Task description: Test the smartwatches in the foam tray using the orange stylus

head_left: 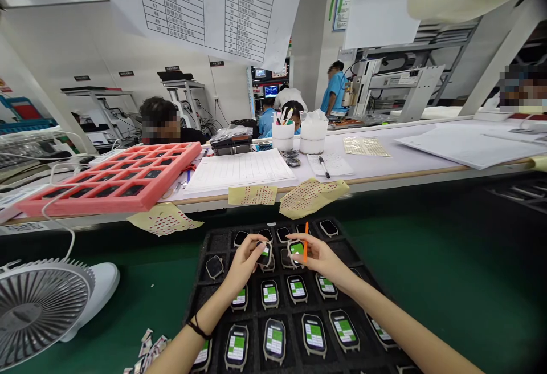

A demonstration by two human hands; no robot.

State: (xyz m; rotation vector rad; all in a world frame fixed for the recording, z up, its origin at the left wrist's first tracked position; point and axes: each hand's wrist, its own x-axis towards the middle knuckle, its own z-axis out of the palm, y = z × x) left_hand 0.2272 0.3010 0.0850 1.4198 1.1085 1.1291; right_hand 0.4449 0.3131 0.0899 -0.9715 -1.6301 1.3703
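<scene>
A black foam tray (209, 248) lies on the green bench mat, holding rows of smartwatch bodies, many with lit green-and-white screens. My left hand (244, 263) grips one watch (264, 253) above the tray's upper rows. My right hand (319, 258) pinches an orange stylus (305, 243) upright, its fingertips against a second lit watch (296, 251). The two hands are close together, with the held watches a short gap apart. Other watches below my fingers are partly hidden by my hands. A dark hair tie circles my left wrist.
A white desk fan (38, 311) stands left of the tray, with scraps of paper near it. Beyond rises a shelf carrying a pink tray of watches (109, 179), dotted label sheets (311, 198), paper forms and white cups. Co-workers sit and stand farther back.
</scene>
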